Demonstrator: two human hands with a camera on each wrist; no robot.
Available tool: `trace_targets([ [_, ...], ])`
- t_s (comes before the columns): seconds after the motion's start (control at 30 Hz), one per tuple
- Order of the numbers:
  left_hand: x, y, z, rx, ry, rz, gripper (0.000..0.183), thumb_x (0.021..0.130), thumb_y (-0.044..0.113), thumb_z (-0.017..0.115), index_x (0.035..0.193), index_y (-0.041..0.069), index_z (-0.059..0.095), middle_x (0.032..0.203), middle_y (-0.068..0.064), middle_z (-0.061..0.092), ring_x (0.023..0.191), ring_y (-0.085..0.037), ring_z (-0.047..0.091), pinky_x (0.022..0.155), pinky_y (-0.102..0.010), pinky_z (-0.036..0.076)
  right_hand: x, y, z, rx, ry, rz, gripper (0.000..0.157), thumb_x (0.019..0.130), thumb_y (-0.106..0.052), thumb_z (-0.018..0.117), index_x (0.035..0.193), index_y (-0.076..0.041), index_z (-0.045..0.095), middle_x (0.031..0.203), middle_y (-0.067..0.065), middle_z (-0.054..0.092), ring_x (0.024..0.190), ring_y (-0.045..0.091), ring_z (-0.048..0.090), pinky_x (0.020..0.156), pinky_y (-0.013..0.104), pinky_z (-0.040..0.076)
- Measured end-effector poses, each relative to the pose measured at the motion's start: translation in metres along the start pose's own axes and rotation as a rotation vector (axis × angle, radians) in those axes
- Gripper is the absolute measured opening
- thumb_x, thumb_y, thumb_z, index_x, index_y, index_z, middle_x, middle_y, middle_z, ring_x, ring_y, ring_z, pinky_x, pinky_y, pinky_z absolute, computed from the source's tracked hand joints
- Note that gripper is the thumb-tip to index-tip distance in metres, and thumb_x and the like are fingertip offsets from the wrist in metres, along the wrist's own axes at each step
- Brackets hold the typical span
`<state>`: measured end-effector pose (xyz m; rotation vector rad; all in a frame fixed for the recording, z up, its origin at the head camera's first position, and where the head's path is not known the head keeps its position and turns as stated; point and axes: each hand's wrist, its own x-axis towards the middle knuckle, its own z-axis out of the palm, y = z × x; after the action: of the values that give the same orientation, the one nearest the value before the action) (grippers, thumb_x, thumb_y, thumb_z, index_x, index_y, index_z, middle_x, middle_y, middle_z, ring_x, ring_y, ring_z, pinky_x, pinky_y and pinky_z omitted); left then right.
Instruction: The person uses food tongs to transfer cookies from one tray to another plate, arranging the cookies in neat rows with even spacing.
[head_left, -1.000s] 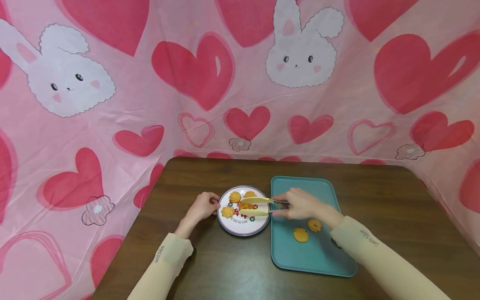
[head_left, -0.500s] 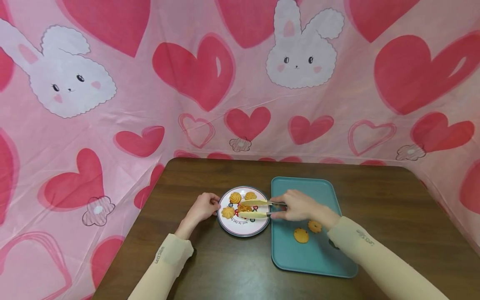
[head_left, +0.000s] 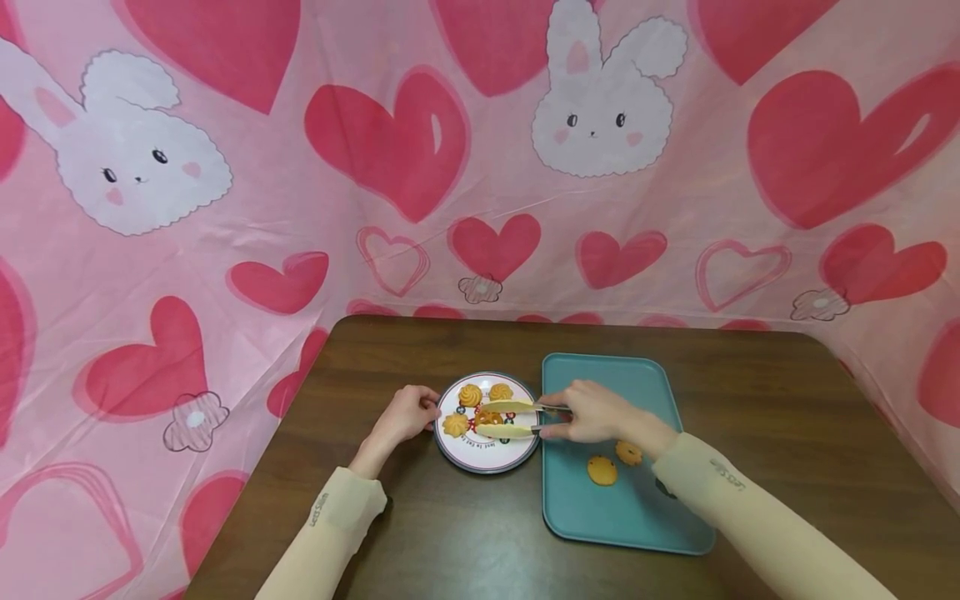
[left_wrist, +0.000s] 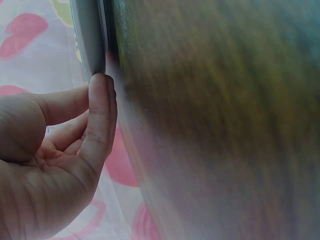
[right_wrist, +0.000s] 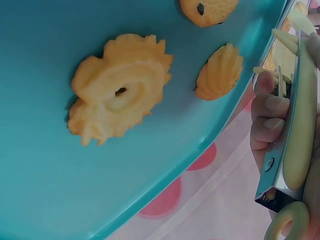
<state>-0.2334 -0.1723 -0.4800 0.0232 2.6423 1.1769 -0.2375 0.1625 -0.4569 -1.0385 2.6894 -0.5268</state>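
My left hand (head_left: 405, 414) pinches the left rim of a round white plate (head_left: 487, 460) between thumb and fingers; the left wrist view shows the fingertips (left_wrist: 101, 92) at the plate's edge (left_wrist: 90, 40). In my right hand (head_left: 596, 411) is a pair of metal tongs with pale yellow tips (head_left: 506, 431), reaching over the plate from the right. A ring-shaped cookie (head_left: 490, 419) lies between the tips, partly covered by them; whether they touch it I cannot tell. Around it on the plate sit swirled cookies (head_left: 470, 395), (head_left: 501, 392) and a star-edged cookie (head_left: 454, 425).
Right of the plate lies a teal tray (head_left: 585, 517) with a flat round cookie (head_left: 602, 471) and a ring cookie (head_left: 629, 452). A small ridged cookie (right_wrist: 220, 72) also shows there in the right wrist view. Heart-printed cloth (head_left: 420, 150) hangs behind the brown table (head_left: 450, 525).
The tongs and the cookie between them have shifted slightly toward the near side of the plate, mostly in the first half second. My left hand keeps its hold on the rim.
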Motion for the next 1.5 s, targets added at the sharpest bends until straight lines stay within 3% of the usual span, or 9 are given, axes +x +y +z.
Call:
trace_targets([
  [0.43,0.0,0.0,0.0,-0.007,-0.003,0.01,0.026,0.093,0.003,0.068,0.118,-0.005,0.066,0.087,-0.01,0.062,0.07,-0.018,0.061,0.067,-0.03,0.058,-0.001,-0.003,-0.002,-0.002,0.003,-0.008,0.06,0.088,-0.052,0.071,0.131,-0.01,0.066,0.046,-0.013,0.027,0.04,0.005,0.022,0.044,0.023,0.02],
  [0.93,0.0,0.0,0.001,-0.008,0.003,0.012,0.026,0.093,0.003,0.068,0.117,-0.005,0.066,0.086,-0.01,0.062,0.07,-0.018,0.062,0.066,-0.03,0.058,-0.005,0.0,-0.008,-0.025,0.016,-0.028,0.065,0.084,-0.056,0.073,0.133,-0.014,0.065,0.051,-0.012,0.042,0.042,0.003,0.029,0.045,0.023,0.025],
  [1.17,0.0,-0.002,0.001,-0.006,0.001,0.014,0.026,0.093,0.003,0.068,0.117,-0.005,0.066,0.087,-0.01,0.061,0.07,-0.018,0.062,0.066,-0.03,0.058,-0.014,0.002,-0.021,-0.004,0.052,-0.018,0.07,0.082,-0.055,0.076,0.135,-0.01,0.063,0.06,-0.011,0.051,0.046,0.005,0.033,0.046,0.024,0.03],
  [1.5,0.0,-0.001,0.0,-0.003,0.002,0.006,0.026,0.093,0.003,0.069,0.117,-0.004,0.067,0.086,-0.01,0.062,0.07,-0.019,0.062,0.067,-0.03,0.058,-0.036,0.012,-0.037,-0.05,0.104,0.005,0.069,0.081,-0.05,0.078,0.134,-0.008,0.063,0.063,-0.015,0.05,0.05,0.004,0.033,0.048,0.023,0.031],
])
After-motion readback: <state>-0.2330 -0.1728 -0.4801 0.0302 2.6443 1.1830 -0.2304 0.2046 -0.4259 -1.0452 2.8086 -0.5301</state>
